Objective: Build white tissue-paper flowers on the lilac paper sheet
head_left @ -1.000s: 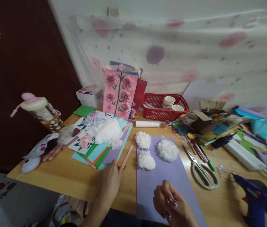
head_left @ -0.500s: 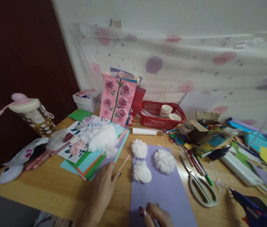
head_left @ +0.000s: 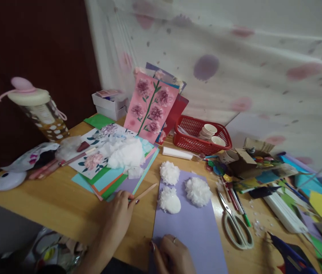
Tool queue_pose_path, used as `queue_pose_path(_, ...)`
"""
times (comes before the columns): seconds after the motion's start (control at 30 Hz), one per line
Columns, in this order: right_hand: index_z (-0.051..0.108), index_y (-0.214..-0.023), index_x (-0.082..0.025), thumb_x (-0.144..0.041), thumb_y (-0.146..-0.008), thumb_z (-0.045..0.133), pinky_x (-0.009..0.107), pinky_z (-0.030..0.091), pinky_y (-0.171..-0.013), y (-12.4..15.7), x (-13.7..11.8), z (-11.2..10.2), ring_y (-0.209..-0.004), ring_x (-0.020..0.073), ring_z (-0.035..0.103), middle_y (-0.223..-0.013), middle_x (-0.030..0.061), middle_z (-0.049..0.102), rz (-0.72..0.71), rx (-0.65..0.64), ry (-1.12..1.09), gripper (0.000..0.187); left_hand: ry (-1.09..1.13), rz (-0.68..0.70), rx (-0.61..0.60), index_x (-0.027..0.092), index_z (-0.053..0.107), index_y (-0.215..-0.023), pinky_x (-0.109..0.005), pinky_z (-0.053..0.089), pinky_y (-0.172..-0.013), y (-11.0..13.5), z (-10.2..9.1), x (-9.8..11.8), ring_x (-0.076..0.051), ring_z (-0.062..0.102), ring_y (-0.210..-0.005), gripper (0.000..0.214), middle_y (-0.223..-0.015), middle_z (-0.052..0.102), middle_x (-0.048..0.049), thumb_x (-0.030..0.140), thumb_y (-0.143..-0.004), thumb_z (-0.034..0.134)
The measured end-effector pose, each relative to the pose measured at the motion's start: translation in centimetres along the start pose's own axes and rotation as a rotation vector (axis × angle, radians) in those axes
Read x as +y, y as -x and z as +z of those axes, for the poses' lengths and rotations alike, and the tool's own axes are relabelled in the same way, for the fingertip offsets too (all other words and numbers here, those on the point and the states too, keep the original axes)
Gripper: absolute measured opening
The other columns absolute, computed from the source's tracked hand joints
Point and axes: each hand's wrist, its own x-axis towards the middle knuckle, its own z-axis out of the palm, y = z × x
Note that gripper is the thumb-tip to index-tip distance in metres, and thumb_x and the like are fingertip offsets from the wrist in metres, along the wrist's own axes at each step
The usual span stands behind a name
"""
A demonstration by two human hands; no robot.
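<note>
A thin wooden stick (head_left: 146, 193) slants up to the right from between the thumb and fingers of my left hand (head_left: 118, 211), left of the purple sheet (head_left: 191, 232). Curled over the sheet's lower left part is my right hand (head_left: 173, 253); its fingertips are pressed together and what they hold, if anything, is hidden. On the sheet's upper part are three ruffled white paper flowers: one at the top left (head_left: 169, 173), one at the right (head_left: 198, 191) and one at the left below (head_left: 166, 196), which shows a smooth white oval (head_left: 174, 204).
Scissors (head_left: 236, 224) and a blue glue gun (head_left: 286, 251) lie to the right. Behind stand a red basket (head_left: 189, 142) with paper cups and a pink flower card (head_left: 152, 108). Crumpled white tissue (head_left: 129, 154) covers coloured sheets at left. A bottle (head_left: 42, 110) stands far left.
The view has tilted and shifted. My left hand has moved slightly left with the stick, which now lies at a flatter angle. My right hand has moved left across the purple sheet.
</note>
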Motion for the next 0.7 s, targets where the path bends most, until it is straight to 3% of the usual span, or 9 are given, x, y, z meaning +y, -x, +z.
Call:
queue_pose_path(0.1, 0.062, -0.086, -0.020, -0.019, -0.095, 0.047, 0.022, 0.053, -0.063, -1.4, -0.4, -0.3, -0.073, 0.0153, 0.068, -0.083, 0.0050, 0.072, -0.031, -0.077, -0.038, 0.017, 0.000, -0.010, -0.006, 0.017, 0.064, -0.088, -0.032, 0.049, -0.071, 1.0, -0.3, -0.5, -0.024, 0.067, -0.082, 0.015, -0.089, 0.068, -0.0090, 0.021, -0.091, 0.050)
queue_pose_path(0.13, 0.063, -0.103, -0.020, -0.015, -0.093, 0.047, 0.025, 0.056, -0.074, -1.9, -0.5, -0.1, -0.091, 0.0183, 0.070, -0.102, 0.0085, 0.073, -0.072, -0.090, -0.015, 0.020, -0.001, -0.025, -0.023, 0.018, 0.064, -0.089, -0.031, 0.048, -0.069, 1.5, -0.5, -0.7, -0.024, 0.067, -0.080, 0.016, -0.089, 0.068, -0.0083, 0.024, -0.092, 0.049)
queue_pose_path(0.2, 0.055, -0.131, -0.017, -0.011, -0.090, 0.048, 0.035, 0.055, -0.093, -2.8, -0.6, 0.9, -0.122, 0.0248, 0.060, -0.133, 0.0127, 0.064, -0.162, -0.081, 0.097, 0.042, 0.003, -0.058, -0.066, 0.020, 0.064, -0.088, -0.031, 0.047, -0.066, 2.8, -0.7, -1.2, -0.024, 0.068, -0.078, 0.019, -0.087, 0.069, -0.0068, 0.029, -0.092, 0.048)
queue_pose_path(0.3, 0.041, -0.147, -0.012, -0.025, -0.088, 0.057, 0.046, 0.052, -0.100, -3.1, -0.9, 3.3, -0.134, 0.0328, 0.049, -0.146, 0.0141, 0.052, -0.224, -0.052, 0.256, 0.062, 0.037, -0.084, -0.098, 0.023, 0.064, -0.084, -0.029, 0.046, -0.064, 5.0, -0.8, -2.5, -0.022, 0.068, -0.076, 0.021, -0.083, 0.069, -0.0043, 0.032, -0.092, 0.047)
queue_pose_path(0.4, 0.037, -0.150, -0.012, -0.050, -0.085, 0.060, 0.049, 0.052, -0.101, -2.4, -1.4, 5.0, -0.132, 0.0347, 0.051, -0.146, 0.0148, 0.051, -0.295, -0.078, 0.294, 0.079, 0.089, -0.085, -0.106, 0.024, 0.063, -0.079, -0.027, 0.046, -0.061, 6.6, -1.0, -4.0, -0.019, 0.067, -0.070, 0.022, -0.078, 0.068, -0.0018, 0.035, -0.091, 0.049)
queue_pose_path(0.47, 0.041, -0.149, -0.017, -0.060, -0.083, 0.058, 0.053, 0.055, -0.094, -1.9, -1.8, 5.5, -0.127, 0.0382, 0.056, -0.142, 0.0176, 0.055, -0.360, -0.044, 0.328, 0.081, 0.133, -0.074, -0.086, 0.025, 0.063, -0.078, -0.027, 0.047, -0.063, 6.8, -1.5, -4.6, -0.019, 0.066, -0.069, 0.021, -0.075, 0.068, -0.0010, 0.036, -0.090, 0.050)
queue_pose_path(0.57, 0.055, -0.140, -0.026, -0.048, -0.086, 0.062, 0.055, 0.059, -0.084, -1.4, -2.2, 5.7, -0.118, 0.0401, 0.062, -0.130, 0.0180, 0.065, -0.434, 0.055, 0.380, 0.059, 0.172, -0.048, 0.003, 0.024, 0.063, -0.084, -0.027, 0.048, -0.067, 5.0, -3.0, -4.6, -0.019, 0.068, -0.074, 0.019, -0.080, 0.070, -0.0011, 0.036, -0.091, 0.050)
queue_pose_path(0.7, 0.069, -0.120, -0.025, -0.023, -0.092, 0.057, 0.045, 0.062, -0.083, -0.9, -2.8, 5.9, -0.112, 0.0323, 0.068, -0.118, 0.0112, 0.073, -0.440, 0.148, 0.341, 0.031, 0.034, -0.023, 0.082, 0.022, 0.062, -0.096, -0.029, 0.047, -0.069, -0.1, -5.0, -3.2, -0.022, 0.068, -0.081, 0.013, -0.085, 0.070, -0.0028, 0.029, -0.091, 0.053)
